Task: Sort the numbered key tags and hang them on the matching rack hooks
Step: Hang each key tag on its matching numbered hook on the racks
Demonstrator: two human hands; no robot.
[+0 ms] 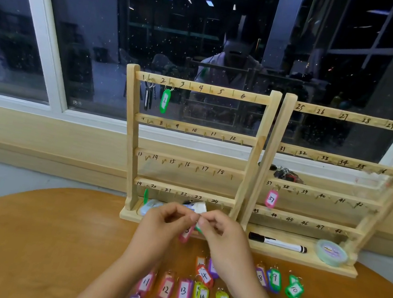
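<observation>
1. Beyond and left of the left hand [164,224] stands the left rack panel [124,136], with hooks numbered 1 to 24. Two are clearly filled: a dark tag [148,96] on hook 1 and green tag 2 [164,101] on hook 2. A green sliver shows near hook 19; whether it is a hung tag cannot be told.

2. The hands meet fingertip to fingertip just in front of the rack's base. The left hand and the right hand [222,236] both have their fingers curled and pinch the ring end of a pink tag [186,234], which hangs below them. Its number is largely covered and not readable. A green fragment beside the right fingertips is not identifiable.

3. Beyond and right of the right hand stands the right rack panel [266,160], with hooks 25 to 48. Only pink tag 37 [271,199] hangs there. A marker [277,243] and a round tin [331,252] lie on its base.

4. Nearer than the hands, the loose tags [183,291] lie in rows on the bench [32,238], numbers 8 to 23 partly legible.

5. Status, as judged: three tags are hung for certain and one is in hand; most remain. The forearms cover several tags, the lower row is cut off by the frame edge, and the far-right hook numbers are blurred.
</observation>
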